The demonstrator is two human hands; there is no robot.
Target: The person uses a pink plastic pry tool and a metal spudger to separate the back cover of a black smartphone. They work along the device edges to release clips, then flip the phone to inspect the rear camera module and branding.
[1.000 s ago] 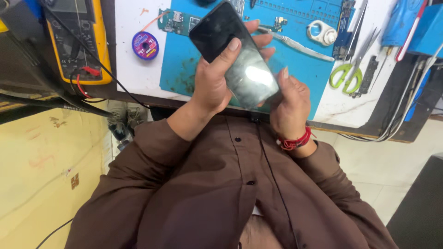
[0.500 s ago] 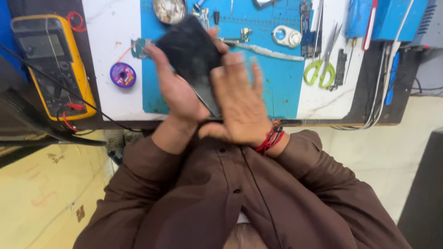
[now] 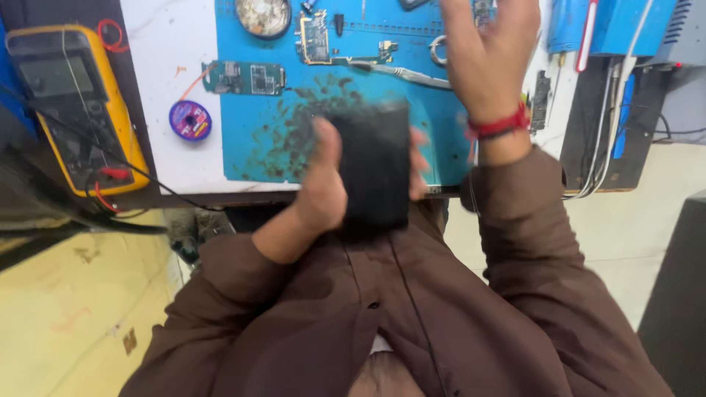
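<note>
Left hand (image 3: 323,192) grips black phone (image 3: 376,165) over blue mat (image 3: 272,132).

A work mat (image 3: 265,140) lies on the table (image 3: 165,81), running from its middle toward the right. On the mat's far edge sit a round dish (image 3: 263,16) and, just right of it, a circuit board (image 3: 315,38); a second board (image 3: 243,77) lies nearer, at the mat's left edge. A small spool (image 3: 190,120) rests on the bare table just left of the mat, and a multimeter (image 3: 70,99) lies further left. The left hand (image 3: 327,187) holds a phone (image 3: 375,165), blurred, above the mat's near edge. The right hand (image 3: 489,55) hovers over the mat's right side. Cables (image 3: 610,125) hang at the table's right end.
</note>
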